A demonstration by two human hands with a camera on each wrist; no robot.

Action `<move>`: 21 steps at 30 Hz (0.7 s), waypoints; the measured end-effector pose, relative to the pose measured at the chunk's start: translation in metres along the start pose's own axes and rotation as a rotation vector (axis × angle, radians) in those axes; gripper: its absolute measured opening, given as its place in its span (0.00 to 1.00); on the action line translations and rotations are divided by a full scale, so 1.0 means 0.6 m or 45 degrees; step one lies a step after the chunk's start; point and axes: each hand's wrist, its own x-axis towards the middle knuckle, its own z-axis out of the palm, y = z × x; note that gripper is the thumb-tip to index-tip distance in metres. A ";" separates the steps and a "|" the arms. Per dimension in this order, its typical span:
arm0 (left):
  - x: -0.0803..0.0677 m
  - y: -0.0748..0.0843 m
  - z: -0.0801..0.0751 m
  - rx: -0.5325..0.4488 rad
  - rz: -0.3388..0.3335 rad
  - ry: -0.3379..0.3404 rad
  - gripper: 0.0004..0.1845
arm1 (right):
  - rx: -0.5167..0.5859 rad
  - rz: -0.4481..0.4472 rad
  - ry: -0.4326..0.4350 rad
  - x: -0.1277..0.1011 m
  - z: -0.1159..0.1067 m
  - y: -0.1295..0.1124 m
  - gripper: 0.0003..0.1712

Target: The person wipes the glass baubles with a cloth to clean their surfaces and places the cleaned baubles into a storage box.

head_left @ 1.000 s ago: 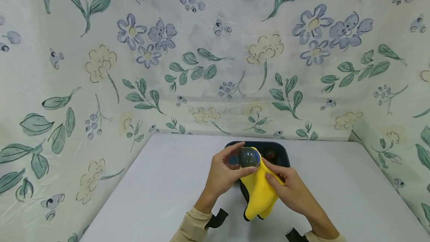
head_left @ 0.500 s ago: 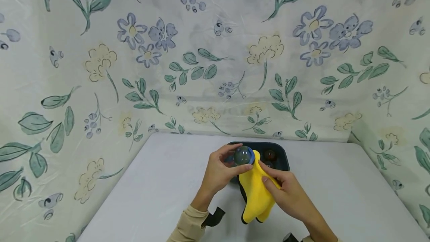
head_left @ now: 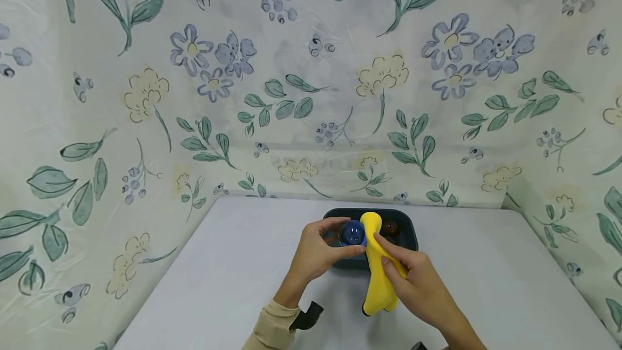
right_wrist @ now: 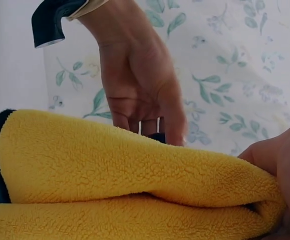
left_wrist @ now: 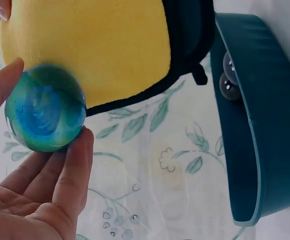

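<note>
My left hand point(head_left: 324, 251) pinches a blue-green glass ball point(head_left: 352, 233) between thumb and fingertips, just above a dark teal tray point(head_left: 407, 221). In the left wrist view the ball point(left_wrist: 45, 108) shows swirled blue and green, held against a yellow cloth point(left_wrist: 92, 45) with black trim. My right hand point(head_left: 413, 280) grips that yellow cloth point(head_left: 378, 269), whose top end touches the ball's right side. The right wrist view is filled by the folded cloth point(right_wrist: 124, 175), with the left hand point(right_wrist: 139, 90) beyond it. Two more balls point(left_wrist: 230, 80) lie inside the tray point(left_wrist: 265, 125).
The tray stands near the back of a white table point(head_left: 233, 274). A flowered sheet point(head_left: 291, 80) hangs behind and on both sides. A reddish-brown ball point(head_left: 390, 227) sits in the tray's right part. Dark wrist straps point(head_left: 307, 317) show at the frame's bottom.
Both hands have moved slightly away from me, over the tray. The ball turned in my left fingers and now shows blue. The cloth stands narrower and more upright beside it.
</note>
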 end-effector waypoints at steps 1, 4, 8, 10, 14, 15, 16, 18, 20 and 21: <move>-0.001 0.000 0.000 0.003 -0.005 -0.004 0.29 | -0.011 -0.019 0.006 -0.001 0.001 0.000 0.24; -0.002 0.000 0.001 0.021 -0.013 -0.019 0.28 | -0.053 -0.068 0.020 -0.003 0.003 0.002 0.25; -0.002 -0.001 0.006 0.059 -0.011 -0.058 0.29 | -0.127 -0.130 0.049 -0.004 0.003 0.004 0.26; -0.002 0.000 0.010 0.070 -0.006 -0.082 0.29 | -0.164 -0.148 0.068 -0.003 0.002 0.004 0.27; -0.006 0.001 0.019 0.070 0.013 -0.124 0.31 | -0.197 -0.175 0.087 -0.001 -0.001 0.005 0.28; -0.007 0.002 0.021 0.070 0.018 -0.131 0.31 | -0.199 -0.185 0.090 -0.001 -0.003 0.006 0.28; -0.008 0.002 0.023 0.067 0.026 -0.138 0.31 | -0.201 -0.192 0.091 0.000 -0.004 0.006 0.27; -0.010 0.002 0.026 0.065 0.039 -0.149 0.31 | -0.208 -0.197 0.096 0.002 -0.008 0.008 0.27; -0.011 0.002 0.029 0.067 0.052 -0.160 0.30 | -0.212 -0.194 0.098 0.003 -0.012 0.011 0.27; -0.012 0.003 0.030 0.069 0.061 -0.165 0.30 | -0.217 -0.188 0.099 0.004 -0.013 0.012 0.27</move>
